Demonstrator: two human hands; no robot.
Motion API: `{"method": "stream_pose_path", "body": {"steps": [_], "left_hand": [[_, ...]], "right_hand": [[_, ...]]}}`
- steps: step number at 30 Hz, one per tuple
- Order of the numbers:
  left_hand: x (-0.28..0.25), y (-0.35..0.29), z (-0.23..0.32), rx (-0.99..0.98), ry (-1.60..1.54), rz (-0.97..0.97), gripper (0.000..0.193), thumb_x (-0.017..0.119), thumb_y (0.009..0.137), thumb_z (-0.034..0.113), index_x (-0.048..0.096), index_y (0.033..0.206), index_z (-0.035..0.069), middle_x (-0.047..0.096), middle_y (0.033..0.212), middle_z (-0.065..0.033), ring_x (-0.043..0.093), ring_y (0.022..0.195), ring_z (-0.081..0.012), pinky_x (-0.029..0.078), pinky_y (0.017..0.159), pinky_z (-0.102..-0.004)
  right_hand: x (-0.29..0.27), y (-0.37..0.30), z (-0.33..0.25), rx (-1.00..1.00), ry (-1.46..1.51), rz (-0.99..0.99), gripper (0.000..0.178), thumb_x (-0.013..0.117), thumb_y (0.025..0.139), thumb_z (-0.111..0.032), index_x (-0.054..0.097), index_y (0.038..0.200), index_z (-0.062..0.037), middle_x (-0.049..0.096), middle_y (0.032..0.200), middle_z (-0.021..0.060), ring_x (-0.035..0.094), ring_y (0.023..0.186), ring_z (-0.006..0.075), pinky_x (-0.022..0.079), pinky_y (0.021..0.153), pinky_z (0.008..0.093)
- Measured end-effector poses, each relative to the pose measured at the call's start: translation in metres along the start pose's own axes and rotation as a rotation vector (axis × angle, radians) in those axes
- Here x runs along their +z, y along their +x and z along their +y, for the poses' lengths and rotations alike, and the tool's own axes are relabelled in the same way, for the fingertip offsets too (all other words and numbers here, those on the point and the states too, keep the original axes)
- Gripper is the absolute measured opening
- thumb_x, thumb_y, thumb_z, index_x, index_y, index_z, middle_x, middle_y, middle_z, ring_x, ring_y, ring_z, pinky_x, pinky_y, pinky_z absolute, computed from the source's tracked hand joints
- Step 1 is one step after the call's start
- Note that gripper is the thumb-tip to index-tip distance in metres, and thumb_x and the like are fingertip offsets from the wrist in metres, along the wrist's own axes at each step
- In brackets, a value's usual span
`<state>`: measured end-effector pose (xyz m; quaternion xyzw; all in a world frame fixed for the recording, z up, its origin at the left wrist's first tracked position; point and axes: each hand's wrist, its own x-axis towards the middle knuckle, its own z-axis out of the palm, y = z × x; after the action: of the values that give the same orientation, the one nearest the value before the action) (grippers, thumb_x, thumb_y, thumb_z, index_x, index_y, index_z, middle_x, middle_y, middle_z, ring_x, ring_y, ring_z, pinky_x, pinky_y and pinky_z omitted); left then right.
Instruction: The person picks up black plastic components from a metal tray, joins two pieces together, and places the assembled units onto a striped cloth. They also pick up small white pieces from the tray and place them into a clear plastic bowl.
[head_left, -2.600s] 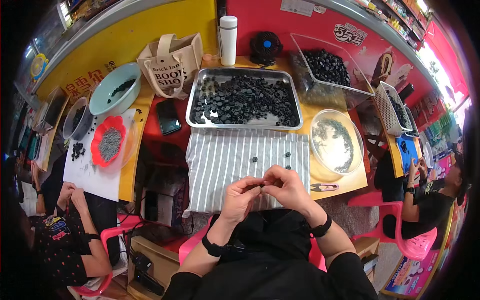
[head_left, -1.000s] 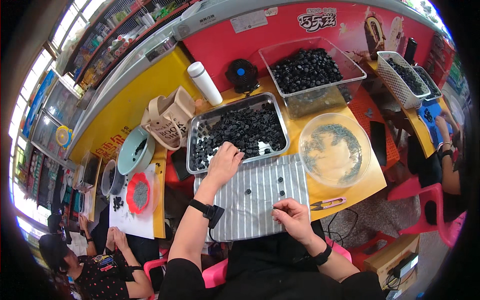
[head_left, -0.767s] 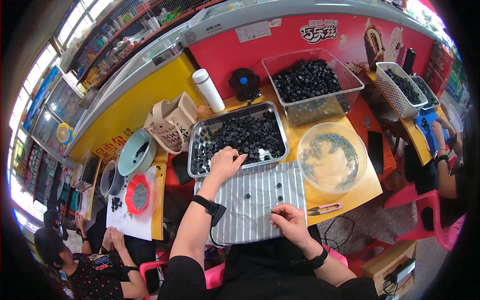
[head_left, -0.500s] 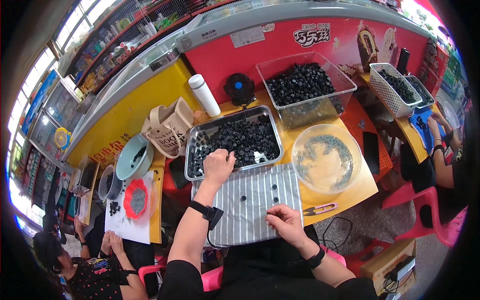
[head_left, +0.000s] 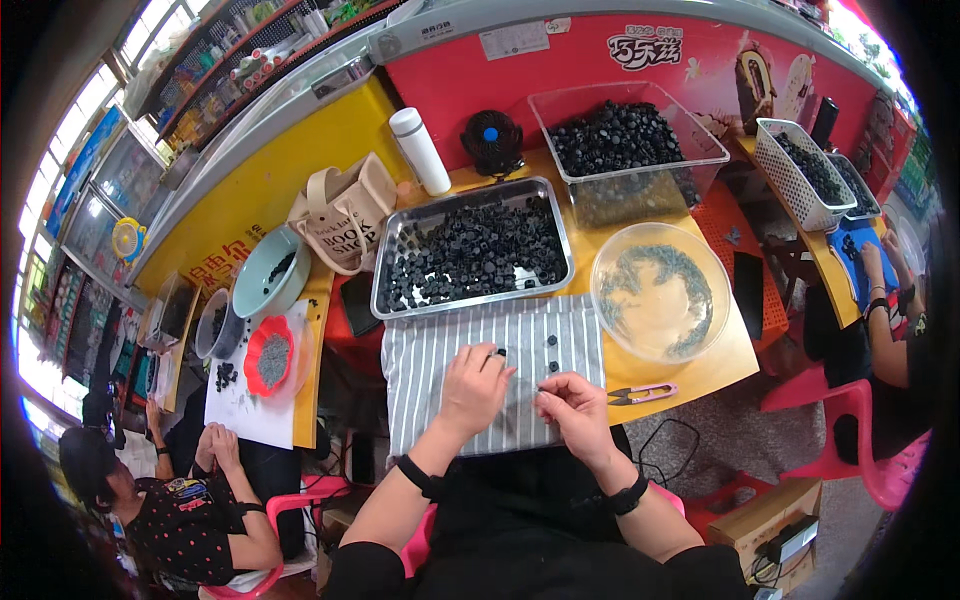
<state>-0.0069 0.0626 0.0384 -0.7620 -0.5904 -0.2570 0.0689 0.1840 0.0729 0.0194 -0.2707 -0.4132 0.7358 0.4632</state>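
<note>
A grey-and-white striped cloth (head_left: 425, 400) lies at the table's front, under both hands. My left hand (head_left: 472, 390) is above it with bent fingers; a small black piece (head_left: 501, 352) shows right at its fingertips. Whether anything is inside those fingers is hidden. My right hand (head_left: 577, 408) pinches thumb and fingers together over the cloth's right part; what it holds is too small to name. Two more small round black pieces (head_left: 552, 341) rest on the cloth beyond my right hand. Behind the cloth is a metal tray (head_left: 470, 305) heaped with such black pieces.
On the right are a round clear tub (head_left: 722, 320) with grey-green bits, pink-handled thread snips (head_left: 645, 393) and a clear bin (head_left: 630, 180) of black pieces. A fan (head_left: 491, 143), white bottle (head_left: 420, 150) and tote bag (head_left: 345, 215) stand behind. Co-workers sit on both sides.
My left hand has come from the tray's front edge down to the cloth, beside a black piece. My right hand stays pinched near its earlier place. The view has shifted slightly.
</note>
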Motion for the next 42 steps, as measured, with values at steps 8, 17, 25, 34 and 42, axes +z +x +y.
{"method": "stream_pose_path", "body": {"steps": [8, 17, 25, 34, 42], "left_hand": [[-0.004, -0.009, 0.002, -0.181, -0.022, 0.145, 0.036, 0.066, 0.084, 0.022, 0.062, 0.112, 0.001, 0.057, 0.118, -0.0176, 0.049, 0.105, -0.0356, 0.039, 0.089, -0.0457], [0.004, 0.015, 0.079, -0.073, -0.190, 0.041, 0.025, 0.069, 0.075, 0.007, 0.065, 0.098, 0.001, 0.057, 0.101, -0.0126, 0.051, 0.094, -0.0323, 0.043, 0.082, -0.0410], [0.007, 0.008, 0.097, -0.062, -0.255, -0.091, 0.022, 0.068, 0.074, 0.002, 0.065, 0.095, -0.002, 0.055, 0.095, -0.0143, 0.051, 0.090, -0.0327, 0.045, 0.076, -0.0415], [-0.001, -0.024, 0.061, -0.811, -1.967, 0.042, 0.027, 0.060, 0.092, -0.001, 0.061, 0.119, -0.001, 0.067, 0.106, -0.0119, 0.062, 0.089, -0.0163, 0.050, 0.080, -0.0262], [-0.014, -0.045, 0.041, -0.757, -2.206, 0.095, 0.021, 0.059, 0.094, 0.006, 0.062, 0.113, 0.000, 0.066, 0.106, -0.0108, 0.062, 0.093, -0.0166, 0.049, 0.084, -0.0270]], "right_hand": [[-0.017, 0.005, -0.007, -0.009, 0.324, 0.108, 0.012, 0.065, 0.089, -0.003, 0.064, 0.101, -0.0025, 0.068, 0.084, 0.0068, 0.060, 0.066, 0.0099, 0.046, 0.059, 0.0227], [-0.033, 0.012, -0.021, -0.058, 0.447, 0.200, 0.015, 0.064, 0.090, -0.004, 0.064, 0.105, -0.0014, 0.066, 0.085, 0.0072, 0.060, 0.071, 0.0106, 0.049, 0.064, 0.0215], [-0.037, 0.012, -0.026, -0.028, 0.504, 0.208, 0.016, 0.061, 0.093, -0.008, 0.064, 0.107, -0.0008, 0.066, 0.087, 0.0073, 0.060, 0.072, 0.0106, 0.050, 0.064, 0.0219], [-0.013, -0.002, -0.022, -0.008, 0.329, 0.153, 0.015, 0.062, 0.090, -0.002, 0.063, 0.104, 0.0006, 0.066, 0.088, 0.0080, 0.061, 0.073, 0.0122, 0.049, 0.066, 0.0235], [0.042, -0.031, -0.016, -0.278, -0.145, 0.045, 0.012, 0.062, 0.089, 0.004, 0.061, 0.102, 0.0046, 0.059, 0.095, 0.0042, 0.057, 0.082, 0.0078, 0.046, 0.070, 0.0204]]}}
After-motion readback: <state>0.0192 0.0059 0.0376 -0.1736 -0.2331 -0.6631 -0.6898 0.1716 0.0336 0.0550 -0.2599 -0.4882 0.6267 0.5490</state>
